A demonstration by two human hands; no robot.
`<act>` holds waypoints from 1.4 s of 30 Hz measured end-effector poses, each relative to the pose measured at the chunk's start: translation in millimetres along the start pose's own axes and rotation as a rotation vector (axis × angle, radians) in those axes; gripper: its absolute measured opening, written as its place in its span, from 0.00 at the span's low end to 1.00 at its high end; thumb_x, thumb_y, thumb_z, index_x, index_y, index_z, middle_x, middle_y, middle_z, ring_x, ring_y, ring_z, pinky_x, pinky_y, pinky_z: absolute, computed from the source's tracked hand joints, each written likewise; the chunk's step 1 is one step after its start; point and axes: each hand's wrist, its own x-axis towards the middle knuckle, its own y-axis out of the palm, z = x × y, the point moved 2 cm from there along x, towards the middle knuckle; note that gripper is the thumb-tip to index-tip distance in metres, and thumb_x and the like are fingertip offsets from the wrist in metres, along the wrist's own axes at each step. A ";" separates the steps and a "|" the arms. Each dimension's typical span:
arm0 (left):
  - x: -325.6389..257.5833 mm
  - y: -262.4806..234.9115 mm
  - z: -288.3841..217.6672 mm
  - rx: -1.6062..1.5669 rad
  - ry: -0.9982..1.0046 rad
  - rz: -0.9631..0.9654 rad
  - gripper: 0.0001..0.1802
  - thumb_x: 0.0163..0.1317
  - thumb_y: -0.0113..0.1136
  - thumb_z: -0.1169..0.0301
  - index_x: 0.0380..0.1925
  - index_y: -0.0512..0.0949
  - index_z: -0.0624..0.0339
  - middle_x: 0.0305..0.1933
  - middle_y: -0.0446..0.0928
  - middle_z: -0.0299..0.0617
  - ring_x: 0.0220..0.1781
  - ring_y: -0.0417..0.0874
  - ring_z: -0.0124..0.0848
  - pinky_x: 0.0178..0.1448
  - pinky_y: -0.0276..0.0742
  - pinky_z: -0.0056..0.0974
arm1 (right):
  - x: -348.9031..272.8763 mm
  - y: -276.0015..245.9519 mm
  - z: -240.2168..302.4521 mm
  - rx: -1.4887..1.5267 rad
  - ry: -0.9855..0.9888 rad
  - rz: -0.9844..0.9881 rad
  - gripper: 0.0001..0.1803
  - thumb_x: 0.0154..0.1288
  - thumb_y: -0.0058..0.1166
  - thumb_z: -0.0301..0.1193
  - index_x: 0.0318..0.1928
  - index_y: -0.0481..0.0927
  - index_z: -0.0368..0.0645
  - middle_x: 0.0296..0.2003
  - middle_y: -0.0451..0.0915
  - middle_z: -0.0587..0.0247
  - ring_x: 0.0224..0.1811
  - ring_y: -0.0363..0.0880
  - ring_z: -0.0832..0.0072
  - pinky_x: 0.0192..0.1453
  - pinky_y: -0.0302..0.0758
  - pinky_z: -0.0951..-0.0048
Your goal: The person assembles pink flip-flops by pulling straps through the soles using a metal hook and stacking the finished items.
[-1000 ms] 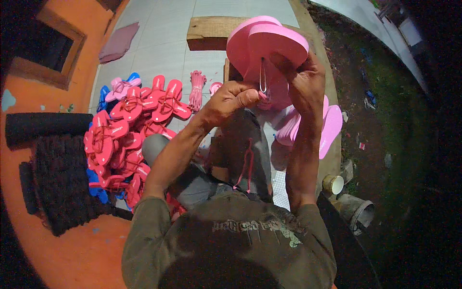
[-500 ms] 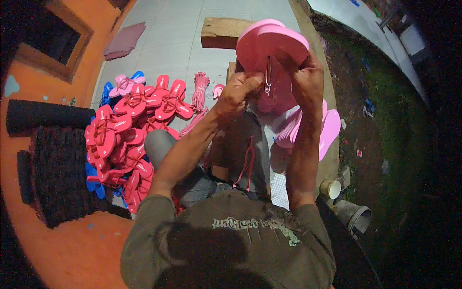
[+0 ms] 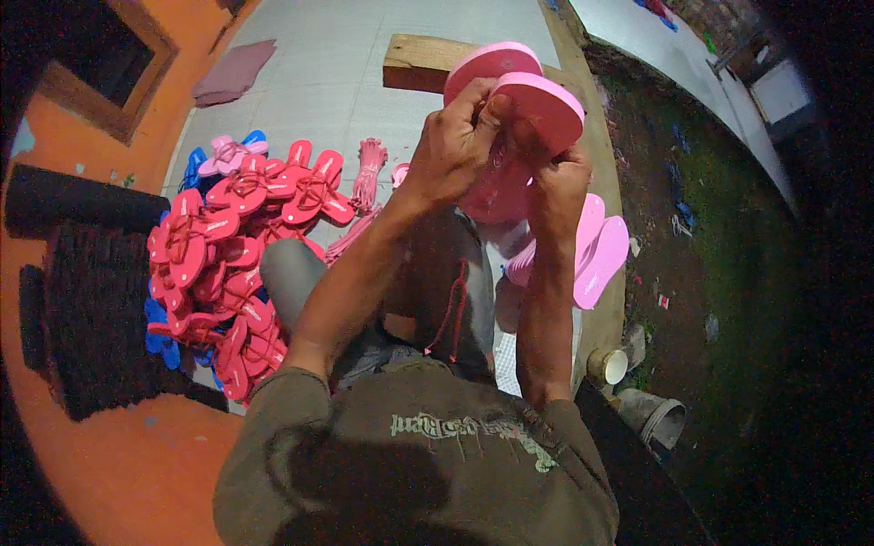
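Observation:
Two pink flip-flop soles, a front one (image 3: 546, 105) and a rear one (image 3: 487, 65), are held up overlapping before me. My right hand (image 3: 560, 182) grips the front sole by its lower edge, thumb against its face. My left hand (image 3: 455, 146) is closed against the sole's near face, its thumb near the left edge. What its fingers pinch is hidden; a faint metallic glint shows just beneath them. Below the hands lies more pink material, partly covered by my arms. A red strap (image 3: 452, 309) rests across my trouser leg.
Red flip-flops (image 3: 218, 246) are heaped at left, with blue ones (image 3: 164, 337) beneath. Bundled pink straps (image 3: 369, 173) lie beside them. Pink soles (image 3: 601, 259) are stacked at right. A wooden block (image 3: 414, 62) lies beyond. Buckets (image 3: 655, 419) stand by the floor's right edge.
My left hand has moved up onto the sole's face and now covers the thin metal loop that hung there. The soles have tilted, and the right hand has shifted slightly left and down.

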 end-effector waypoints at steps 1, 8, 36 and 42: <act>1.3 0.3 0.1 -0.002 0.003 -0.029 0.22 0.61 0.42 0.52 0.38 0.70 0.60 0.28 0.75 0.49 0.31 0.78 0.42 0.35 0.70 0.40 | 0.9 2.4 7.3 -0.060 -0.011 -0.009 0.16 0.46 0.48 0.19 0.40 0.73 0.35 0.37 0.77 0.60 0.38 0.75 0.74 0.46 0.70 0.74; -5.5 4.6 20.0 -0.300 -0.106 -0.118 0.21 0.57 0.47 0.56 0.42 0.71 0.60 0.31 0.76 0.45 0.34 0.78 0.35 0.40 0.71 0.37 | -14.9 3.0 -0.2 -0.427 -0.293 -0.191 0.13 0.54 0.50 0.34 0.33 0.74 0.35 0.29 0.76 0.60 0.30 0.73 0.74 0.37 0.69 0.72; -136.4 -41.8 49.4 -0.529 -0.488 -0.026 0.23 0.53 0.58 0.66 0.47 0.67 0.64 0.45 0.71 0.42 0.48 0.72 0.30 0.54 0.66 0.35 | -66.0 -23.8 -20.1 1.013 0.360 -0.295 0.18 0.61 0.45 0.36 0.50 0.66 0.42 0.43 0.72 0.63 0.45 0.70 0.73 0.50 0.67 0.67; -143.0 -41.8 57.0 -0.862 -0.642 -0.384 0.19 0.54 0.57 0.68 0.44 0.69 0.68 0.40 0.74 0.40 0.42 0.74 0.28 0.48 0.70 0.33 | -88.9 -33.2 -51.1 0.839 0.392 -0.153 0.17 0.61 0.45 0.30 0.51 0.65 0.41 0.47 0.70 0.62 0.50 0.69 0.73 0.53 0.67 0.67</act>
